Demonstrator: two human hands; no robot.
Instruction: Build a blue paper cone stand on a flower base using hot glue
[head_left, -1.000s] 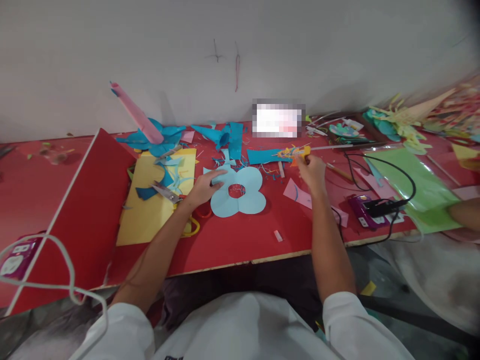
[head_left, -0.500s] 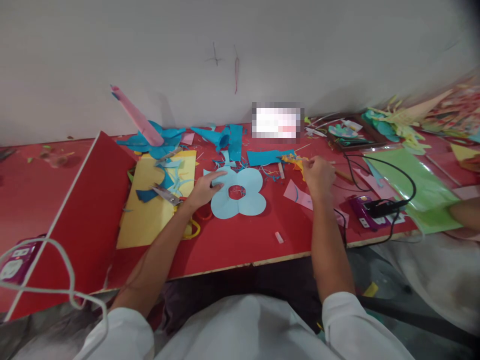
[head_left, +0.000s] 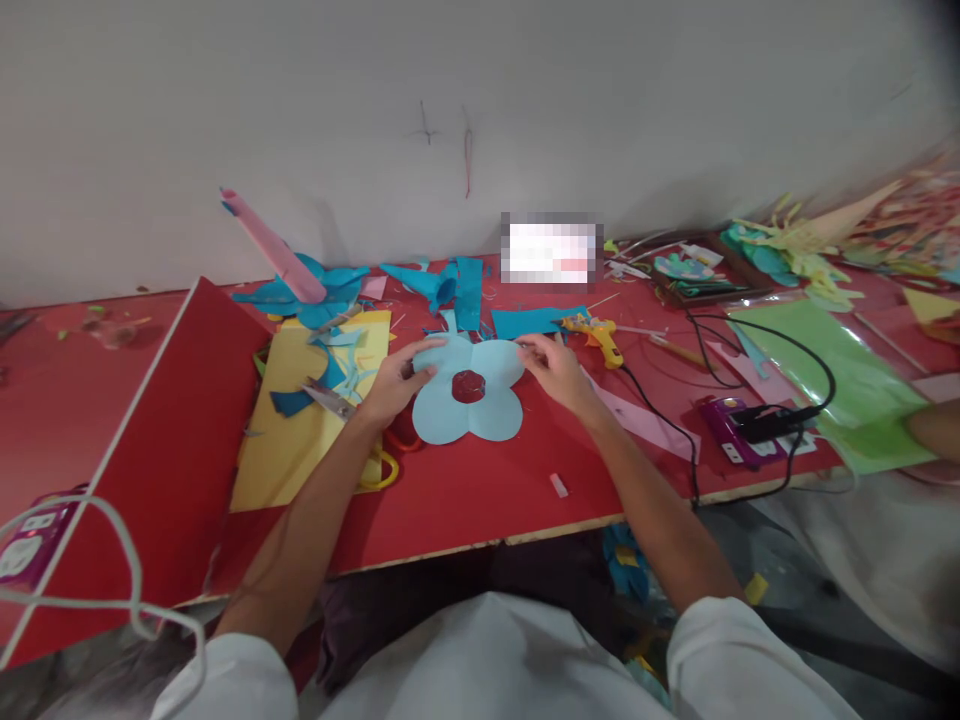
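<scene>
A light blue flower-shaped paper (head_left: 496,412) with a round hole in its centre lies on the red table (head_left: 450,510). My left hand (head_left: 396,382) holds its upper left petal, thumb and fingers at the edge. At the upper right petal, my right hand (head_left: 556,370) has its fingertips on the rim; whether they pinch it is hard to see. A yellow glue gun (head_left: 601,338) rests on the table to the right of my right hand. Scissors (head_left: 330,400) lie on yellow paper (head_left: 271,455) beside my left forearm.
Blue paper cutouts (head_left: 431,287) and a pink paper cone (head_left: 274,245) are at the back. A purple power strip (head_left: 731,430) with black cables, green sheets (head_left: 832,370) and another person's arm (head_left: 934,432) are at the right. A red partition (head_left: 157,460) rises at the left.
My right hand has let go of the glue gun and moved left to the flower paper's upper right petal. My left hand remains at the upper left petal.
</scene>
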